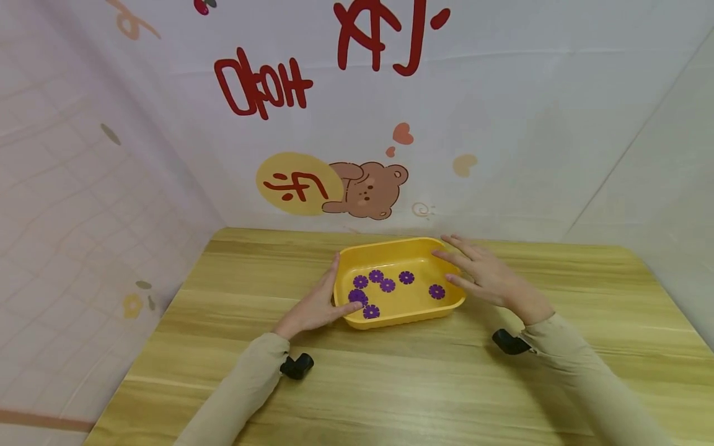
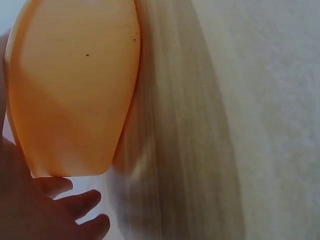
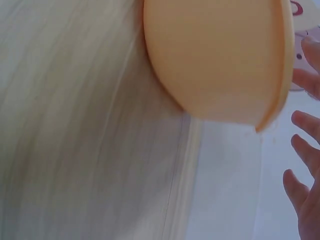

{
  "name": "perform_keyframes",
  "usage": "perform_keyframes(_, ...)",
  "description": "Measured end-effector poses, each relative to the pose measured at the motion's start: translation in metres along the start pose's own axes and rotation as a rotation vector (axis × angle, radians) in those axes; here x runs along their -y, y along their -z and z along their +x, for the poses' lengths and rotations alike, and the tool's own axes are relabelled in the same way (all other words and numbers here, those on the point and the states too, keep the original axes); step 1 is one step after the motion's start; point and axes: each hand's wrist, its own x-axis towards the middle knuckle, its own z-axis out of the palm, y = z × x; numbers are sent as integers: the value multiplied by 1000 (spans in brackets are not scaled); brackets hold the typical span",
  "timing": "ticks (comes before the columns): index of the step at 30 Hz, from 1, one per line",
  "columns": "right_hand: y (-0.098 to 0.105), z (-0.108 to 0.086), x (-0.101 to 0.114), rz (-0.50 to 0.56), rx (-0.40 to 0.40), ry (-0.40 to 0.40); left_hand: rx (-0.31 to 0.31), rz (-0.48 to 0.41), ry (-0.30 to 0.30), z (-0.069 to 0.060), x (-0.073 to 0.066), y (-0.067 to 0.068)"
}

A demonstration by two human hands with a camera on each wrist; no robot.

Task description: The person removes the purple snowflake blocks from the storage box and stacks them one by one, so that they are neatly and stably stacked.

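A yellow plastic basin (image 1: 404,319) sits on the table near its far edge. Several flat purple snowflake discs (image 1: 406,277) lie inside, mostly toward its left side. My left hand (image 1: 320,305) holds the basin's left end, the thumb over the near rim and the fingers along the outer wall. In the left wrist view, fingertips show past the end of the basin (image 2: 75,90). Over the right rim, my right hand (image 1: 489,275) has its fingers spread and grips nothing. The right wrist view shows those fingers (image 3: 306,150) apart from the basin wall (image 3: 215,55).
The wood-grain table (image 1: 390,384) reaches back to a white wall cloth (image 1: 502,124) with red characters and a printed bear (image 1: 370,192). Dark wrist-camera mounts (image 1: 297,367) stick out from both beige sleeves (image 1: 240,390).
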Motion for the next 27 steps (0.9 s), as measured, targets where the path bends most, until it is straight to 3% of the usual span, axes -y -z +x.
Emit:
perform_keyframes(13, -20, 27, 25, 85, 87, 71, 92, -109, -27, 8, 1, 4)
perform_keyframes(27, -39, 52, 49, 248, 144, 54, 130, -192, -97, 19, 7, 12)
